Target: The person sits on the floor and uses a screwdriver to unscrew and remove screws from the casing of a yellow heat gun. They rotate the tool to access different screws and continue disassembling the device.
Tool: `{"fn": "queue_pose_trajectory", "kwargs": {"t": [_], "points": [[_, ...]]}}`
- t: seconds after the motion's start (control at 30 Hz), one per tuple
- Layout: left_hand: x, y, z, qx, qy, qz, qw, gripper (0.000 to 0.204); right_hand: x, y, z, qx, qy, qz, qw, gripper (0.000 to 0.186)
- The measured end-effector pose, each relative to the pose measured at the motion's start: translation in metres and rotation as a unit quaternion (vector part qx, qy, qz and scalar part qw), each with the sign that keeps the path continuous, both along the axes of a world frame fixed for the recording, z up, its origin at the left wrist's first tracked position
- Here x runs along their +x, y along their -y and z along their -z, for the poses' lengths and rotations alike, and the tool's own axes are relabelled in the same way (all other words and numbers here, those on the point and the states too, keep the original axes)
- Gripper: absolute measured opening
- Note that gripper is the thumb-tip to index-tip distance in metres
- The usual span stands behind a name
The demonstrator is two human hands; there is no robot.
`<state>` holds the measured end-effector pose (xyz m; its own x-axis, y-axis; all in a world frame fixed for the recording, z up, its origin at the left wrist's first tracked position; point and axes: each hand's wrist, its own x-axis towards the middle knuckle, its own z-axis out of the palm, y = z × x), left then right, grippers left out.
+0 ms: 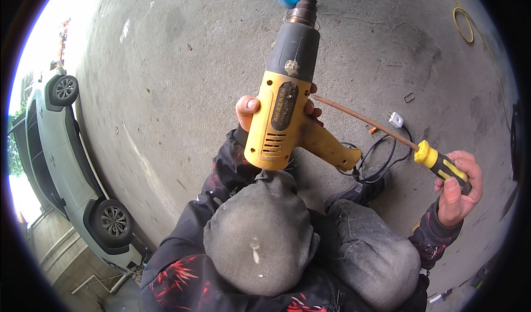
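the left hand (pixel 248 109) is wrapped around the body of a yellow-and-dark-grey heat gun (pixel 289 107), held above the concrete floor (pixel 171 85). the right hand (pixel 463 187) holds a screwdriver (pixel 425 154) by its handle, its brown tip just beside the gun's casing; i cannot tell whether they touch.

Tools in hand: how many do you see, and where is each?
2: the heat gun in the left hand, and the screwdriver in the right hand. No third shows in either hand, though the heat gun hides part of the left.
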<state>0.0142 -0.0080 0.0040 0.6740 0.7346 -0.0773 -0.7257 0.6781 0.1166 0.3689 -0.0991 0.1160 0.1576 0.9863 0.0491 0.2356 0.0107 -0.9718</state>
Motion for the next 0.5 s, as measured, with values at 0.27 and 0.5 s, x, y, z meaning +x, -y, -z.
{"fn": "queue_pose_trajectory", "kwargs": {"t": [0.27, 0.5], "points": [[-0.001, -0.006, -0.002, 0.012, -0.007, 0.001, 1.0, 0.091, -0.004, -0.007, -0.001, -0.009, -0.015, -0.003, 1.0, 0.033], [-0.001, -0.008, -0.006, 0.002, -0.001, -0.006, 1.0, 0.09, -0.008, -0.011, -0.001, -0.009, -0.012, -0.006, 1.0, 0.034]]}}
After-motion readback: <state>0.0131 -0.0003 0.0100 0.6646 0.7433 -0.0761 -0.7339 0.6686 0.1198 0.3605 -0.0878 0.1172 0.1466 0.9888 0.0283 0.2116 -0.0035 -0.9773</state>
